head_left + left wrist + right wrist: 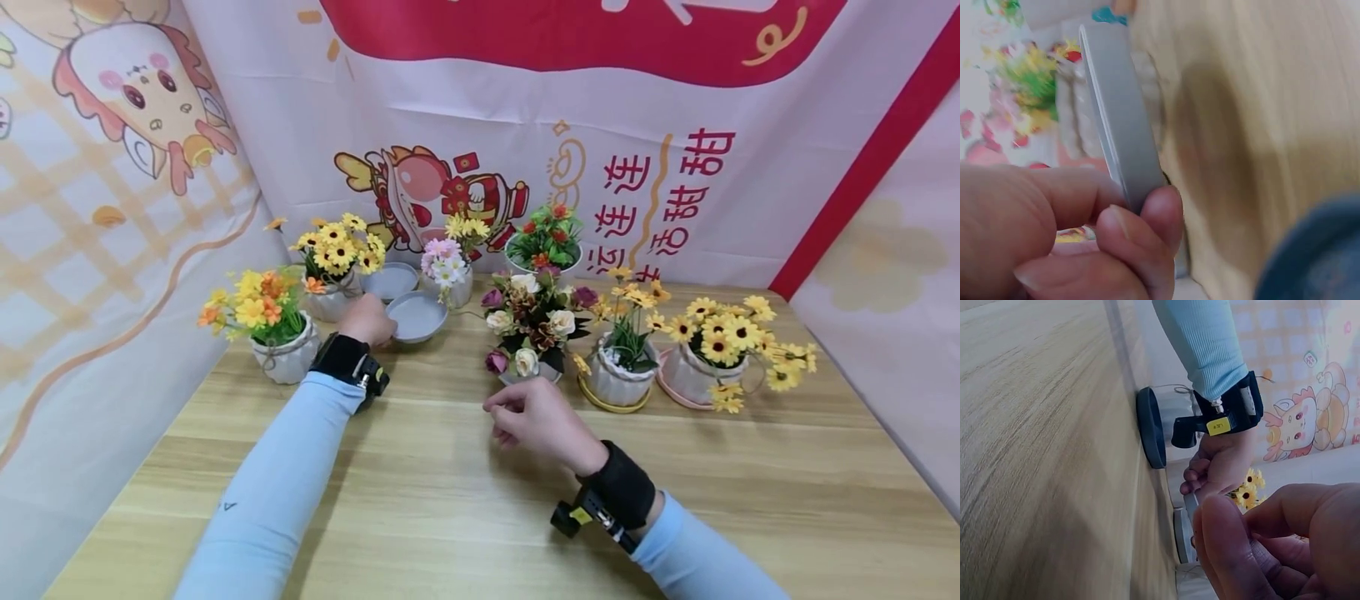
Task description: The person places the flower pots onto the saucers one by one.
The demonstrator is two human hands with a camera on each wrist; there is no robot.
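My left hand (367,321) pinches a round grey saucer (417,317) by its near left edge. In the left wrist view the saucer (1119,106) appears edge-on between thumb and fingers, and its shadow falls on the table. Another grey saucer (392,282) lies just behind it. Pots of yellow daisies (333,250) and of orange and yellow flowers (262,308) flank this hand. My right hand (543,421) hovers in front of the potted roses (536,325), fingers loosely curled around nothing; in the right wrist view its thumb (1225,537) lies close to the fingers.
A dark round dish (1150,428) sits near the left wrist. At the right stand pots of yellow flowers on a yellow saucer (611,406) and a pink saucer (678,400). Behind are a pink-and-white flower pot (459,287) and a red-flowered pot (551,242), before a printed cloth backdrop (465,92).
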